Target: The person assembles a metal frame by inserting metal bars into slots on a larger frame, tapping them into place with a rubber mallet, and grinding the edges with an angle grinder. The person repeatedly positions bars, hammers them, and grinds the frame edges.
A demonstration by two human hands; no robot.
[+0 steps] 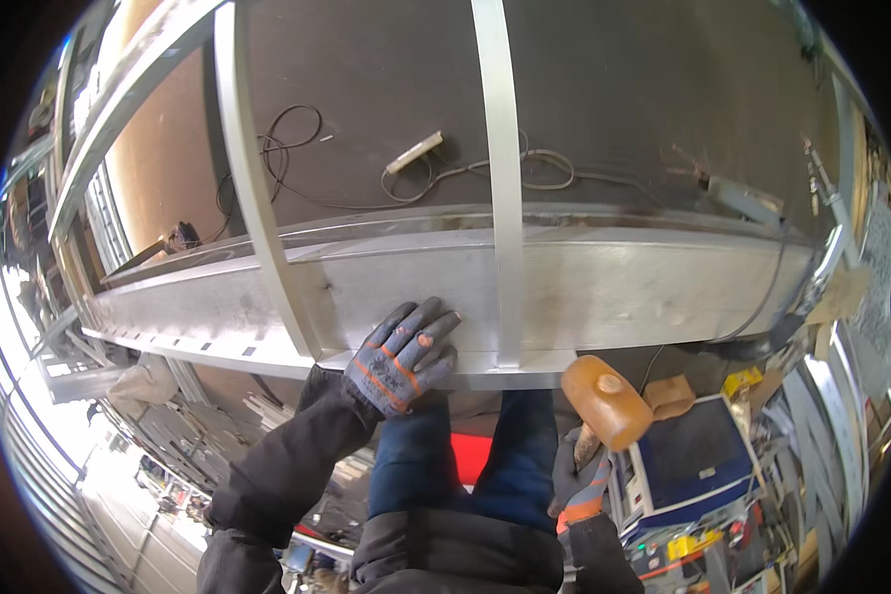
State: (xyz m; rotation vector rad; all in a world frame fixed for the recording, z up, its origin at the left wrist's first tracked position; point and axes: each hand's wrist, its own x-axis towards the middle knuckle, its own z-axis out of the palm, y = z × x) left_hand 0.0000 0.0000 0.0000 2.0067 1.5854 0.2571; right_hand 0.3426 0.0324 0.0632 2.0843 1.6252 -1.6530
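My left hand (398,358), in a grey glove with orange bands, lies on the near edge of a long silvery metal profile (406,287), its fingers stretched out over the flat face. Lower right, my right hand (576,475), gloved alike, is wrapped round the handle of a mallet (607,403). The mallet's amber, barrel-shaped head is raised just off the profile's near edge, apart from it. Two metal bars meet the profile: one crossbar (502,178) between my hands, and another slanted crossbar (252,178) left of my left hand.
Beyond the profile, a dark board (653,89) carries a white power strip (414,152) and looping cable. At lower right stand a blue-topped machine or case (693,455) and a brown cardboard box (669,396). Metal lengths (822,416) are stacked farther right.
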